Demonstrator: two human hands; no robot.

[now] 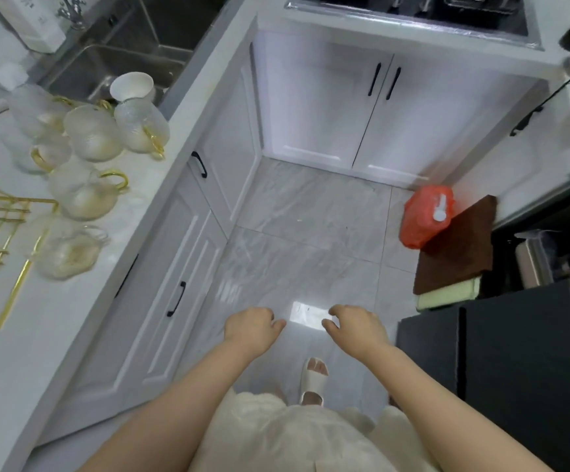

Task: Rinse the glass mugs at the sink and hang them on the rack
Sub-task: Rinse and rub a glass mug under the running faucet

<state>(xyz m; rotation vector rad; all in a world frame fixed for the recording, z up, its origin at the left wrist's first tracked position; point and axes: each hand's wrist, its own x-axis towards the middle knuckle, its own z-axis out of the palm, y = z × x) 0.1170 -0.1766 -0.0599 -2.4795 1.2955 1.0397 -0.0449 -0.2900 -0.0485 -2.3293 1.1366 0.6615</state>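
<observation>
Head camera looks steeply down at the floor.

A white cup is standing on the table at the corner, its mouth showing. White cabinet doors with black handles are facing the grey tiled floor. An orange plastic bag is lying on the floor, touching a brown board. A black cabinet is standing just beside them.
</observation>
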